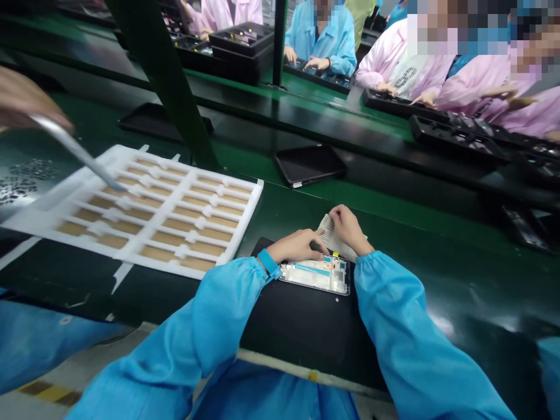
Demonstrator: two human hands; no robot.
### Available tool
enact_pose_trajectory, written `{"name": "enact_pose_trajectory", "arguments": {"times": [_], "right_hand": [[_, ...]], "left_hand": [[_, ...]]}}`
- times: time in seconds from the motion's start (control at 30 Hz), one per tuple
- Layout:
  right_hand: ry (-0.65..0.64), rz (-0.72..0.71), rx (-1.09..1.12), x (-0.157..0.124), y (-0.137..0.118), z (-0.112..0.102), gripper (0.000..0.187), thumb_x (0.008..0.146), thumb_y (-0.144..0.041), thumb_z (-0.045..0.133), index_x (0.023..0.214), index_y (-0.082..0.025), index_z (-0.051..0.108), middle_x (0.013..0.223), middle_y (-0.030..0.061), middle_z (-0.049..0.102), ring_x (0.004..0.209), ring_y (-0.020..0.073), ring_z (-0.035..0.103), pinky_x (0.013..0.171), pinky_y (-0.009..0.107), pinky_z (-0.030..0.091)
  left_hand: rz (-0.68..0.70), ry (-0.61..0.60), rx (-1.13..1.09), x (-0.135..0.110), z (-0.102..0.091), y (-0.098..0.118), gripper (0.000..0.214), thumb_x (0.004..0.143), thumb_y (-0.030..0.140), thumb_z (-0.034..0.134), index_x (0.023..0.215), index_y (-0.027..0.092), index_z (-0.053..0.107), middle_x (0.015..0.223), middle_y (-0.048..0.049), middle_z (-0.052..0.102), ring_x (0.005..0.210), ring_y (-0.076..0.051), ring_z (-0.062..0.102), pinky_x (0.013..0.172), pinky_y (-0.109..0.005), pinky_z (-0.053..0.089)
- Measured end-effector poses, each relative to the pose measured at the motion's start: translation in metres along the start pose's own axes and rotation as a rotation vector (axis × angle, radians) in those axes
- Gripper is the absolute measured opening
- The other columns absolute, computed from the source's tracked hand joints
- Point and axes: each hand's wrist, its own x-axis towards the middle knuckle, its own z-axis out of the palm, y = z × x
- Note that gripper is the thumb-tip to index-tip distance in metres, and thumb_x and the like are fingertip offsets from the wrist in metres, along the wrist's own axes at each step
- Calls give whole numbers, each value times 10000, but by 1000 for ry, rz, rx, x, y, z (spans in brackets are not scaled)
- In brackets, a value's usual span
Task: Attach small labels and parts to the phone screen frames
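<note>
A phone mid-frame [311,277], its inner side up with a blue-green strip across it, lies on a black mat [301,326] in front of me. Over its far left edge reaches my left hand [301,245], fingers apart, one fingertip at a white ribbed sheet that looks like a sticker sheet [326,226]. The fingers of my right hand [347,228] are pinched together at this sheet's upper edge. My right palm hides part of the sheet. A small yellow tab [335,255] shows at the phone's far edge.
A white slotted tray [192,219] stands on the left. Above it a neighbour's blurred hand [35,105] holds a metal tool [79,151]. A black tray [310,164] lies beyond my hands, near a green slanted post [161,76]. Co-workers sit across the line.
</note>
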Motion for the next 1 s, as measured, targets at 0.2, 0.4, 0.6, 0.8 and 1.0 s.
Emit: {"name": "enact_pose_trajectory", "arguments": {"times": [0.2,0.4,0.6,0.8,1.0], "right_hand": [[235,118,261,5,14,-8,295,902,-475,384,886,-198,485,906,95,664,787,172,639,750,347,518],[180,115,262,5,7,-9,258,888,-407,434,970,-175,511,839,79,674,704,163,641,692,337,534],[-57,-48,-29,38,-34,12,290,878,-111,412,1041,-160,647,1026,139,647,970,238,608,914,412,448],[-198,-193,-176,74,-85,50,516,843,8,387,1249,-198,630,1032,149,624,997,271,599,914,418,417],[-110,-318,-19,66,-93,38,344,926,-128,401,1209,-152,595,1079,119,637,984,226,597,894,351,442]], "left_hand": [[0,1,4,1,-1,-1,244,809,231,723,1047,207,770,1521,-103,410,1181,-290,624,873,-301,503],[24,65,0,-4,5,-3,272,833,255,697,1092,197,754,1569,-133,315,960,-228,702,785,-284,510],[61,161,-14,-17,14,-2,229,854,248,660,1049,187,762,1540,-127,384,886,-207,702,775,-295,519],[143,166,-11,-17,12,-4,151,830,146,666,933,166,774,1342,-70,616,1074,-233,668,846,-243,506],[123,176,-5,-19,14,-5,187,862,189,649,1010,190,763,1103,-17,735,1018,-200,687,845,-216,498]]}}
